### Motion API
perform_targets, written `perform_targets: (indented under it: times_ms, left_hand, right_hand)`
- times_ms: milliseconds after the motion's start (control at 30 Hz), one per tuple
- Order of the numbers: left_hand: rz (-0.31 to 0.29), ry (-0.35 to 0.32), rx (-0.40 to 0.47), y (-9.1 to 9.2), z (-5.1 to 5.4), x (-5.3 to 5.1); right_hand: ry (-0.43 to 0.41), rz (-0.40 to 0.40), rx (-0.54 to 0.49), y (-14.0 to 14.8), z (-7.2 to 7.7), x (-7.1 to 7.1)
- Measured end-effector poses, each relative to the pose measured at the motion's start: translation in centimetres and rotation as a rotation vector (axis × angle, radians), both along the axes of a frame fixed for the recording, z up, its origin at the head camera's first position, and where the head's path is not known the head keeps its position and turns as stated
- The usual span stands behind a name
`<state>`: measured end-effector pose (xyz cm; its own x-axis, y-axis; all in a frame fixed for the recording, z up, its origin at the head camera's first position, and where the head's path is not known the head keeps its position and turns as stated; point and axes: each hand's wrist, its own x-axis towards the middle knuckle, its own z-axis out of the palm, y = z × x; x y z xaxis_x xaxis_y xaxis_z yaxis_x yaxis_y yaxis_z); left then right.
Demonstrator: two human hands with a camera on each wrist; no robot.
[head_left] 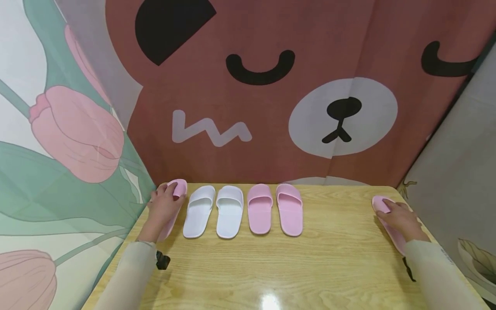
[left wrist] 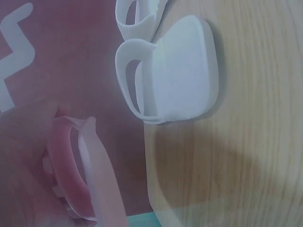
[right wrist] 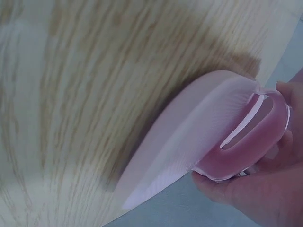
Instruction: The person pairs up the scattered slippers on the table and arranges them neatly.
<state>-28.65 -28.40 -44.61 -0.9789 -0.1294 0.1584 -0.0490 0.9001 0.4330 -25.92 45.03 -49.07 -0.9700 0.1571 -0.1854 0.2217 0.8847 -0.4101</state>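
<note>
At the table's far left corner my left hand (head_left: 162,212) grips a pink slipper (head_left: 180,188) by its strap, partly covering it. The left wrist view has that slipper raised off the tabletop, its sole (left wrist: 105,179) steeply tilted. By the right edge my right hand (head_left: 403,220) holds another pink slipper (head_left: 380,204) across the strap, thumb and fingers on opposite sides. Its sole (right wrist: 175,127) slants beside the table edge in the right wrist view. Just right of the left hand lie two white slippers (head_left: 199,215), then two pink slippers (head_left: 260,215), straps toward the back.
A wood-grain table (head_left: 248,271) bears the row of slippers along its back edge. Behind it hangs a brown bear-print cloth (head_left: 267,116). Flower-print cloth (head_left: 77,133) closes the left side, and pale cloth (head_left: 461,172) hangs on the right.
</note>
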Motion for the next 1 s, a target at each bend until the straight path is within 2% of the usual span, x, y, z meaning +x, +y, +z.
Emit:
perform_targets:
  times_ms: [667,1000]
  left_hand:
    - [-0.014,0.03,-0.008,1.1,0.3,0.0]
    - [-0.024,0.033,0.004,1.3,0.1,-0.1]
  right_hand:
    - [0.024,-0.021,-0.011,0.0,-0.1,0.2]
    - [0.034,-0.021,-0.001,-0.4,0.3,0.4]
